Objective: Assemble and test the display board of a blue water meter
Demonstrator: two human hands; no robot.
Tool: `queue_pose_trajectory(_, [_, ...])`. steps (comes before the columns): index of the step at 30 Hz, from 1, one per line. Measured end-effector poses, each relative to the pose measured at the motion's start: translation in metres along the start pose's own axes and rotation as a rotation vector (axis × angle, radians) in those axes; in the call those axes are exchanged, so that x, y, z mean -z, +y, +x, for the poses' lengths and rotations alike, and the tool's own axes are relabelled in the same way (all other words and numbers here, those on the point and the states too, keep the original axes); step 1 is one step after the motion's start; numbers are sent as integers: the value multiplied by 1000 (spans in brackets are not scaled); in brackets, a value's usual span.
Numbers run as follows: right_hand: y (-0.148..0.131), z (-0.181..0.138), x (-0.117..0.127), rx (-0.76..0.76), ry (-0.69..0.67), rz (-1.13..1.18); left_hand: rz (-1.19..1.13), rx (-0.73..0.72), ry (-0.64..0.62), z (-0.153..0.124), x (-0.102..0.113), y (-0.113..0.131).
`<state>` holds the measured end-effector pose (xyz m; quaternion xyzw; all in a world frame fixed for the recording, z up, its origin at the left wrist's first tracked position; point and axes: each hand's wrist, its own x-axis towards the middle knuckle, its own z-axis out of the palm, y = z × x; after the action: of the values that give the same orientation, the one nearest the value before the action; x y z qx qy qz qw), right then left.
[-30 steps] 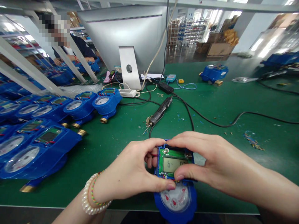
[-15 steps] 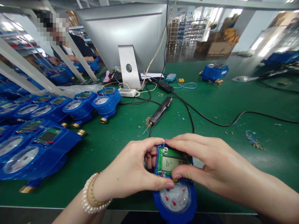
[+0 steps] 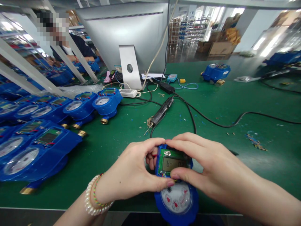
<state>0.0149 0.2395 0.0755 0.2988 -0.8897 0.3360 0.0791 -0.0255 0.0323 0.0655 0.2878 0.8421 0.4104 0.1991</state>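
Observation:
A blue water meter (image 3: 176,201) with a round dial stands at the front edge of the bench, between my hands. Its green circuit board (image 3: 160,160) carries a small LCD screen (image 3: 172,164) showing digits. My left hand (image 3: 138,169) closes on the meter's left side, thumb along the gap between screen and dial, fingers behind the housing. My right hand (image 3: 207,163) grips the board end from the right, fingers on the top edge and thumb at the screen's lower edge. Its palm hides the board's right part.
An electric screwdriver (image 3: 162,111) lies beyond my hands beside small screws (image 3: 150,121). Rows of blue meters (image 3: 39,147) fill the left side. A monitor (image 3: 127,34) stands at the back. A black cable (image 3: 218,126) crosses the bench; another meter (image 3: 215,73) sits back right. A person (image 3: 72,47) is behind the frame.
The top of the meter and its board have shifted slightly, and the screen looks darker. My right hand has moved a little to the left; my left hand keeps its hold.

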Motion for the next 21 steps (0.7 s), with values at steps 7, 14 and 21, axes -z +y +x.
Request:
queue_pose_trajectory(7, [3,-2,5,3,-44,176,-44,23,-7,-5,0,1])
queue_pose_trajectory(14, [5,0,8,57,-58,137,-80,35,-24,-5,2,-1])
queue_pose_trajectory(21, [6,1,7,66,-48,148,-75,49,-37,-2,3,2])
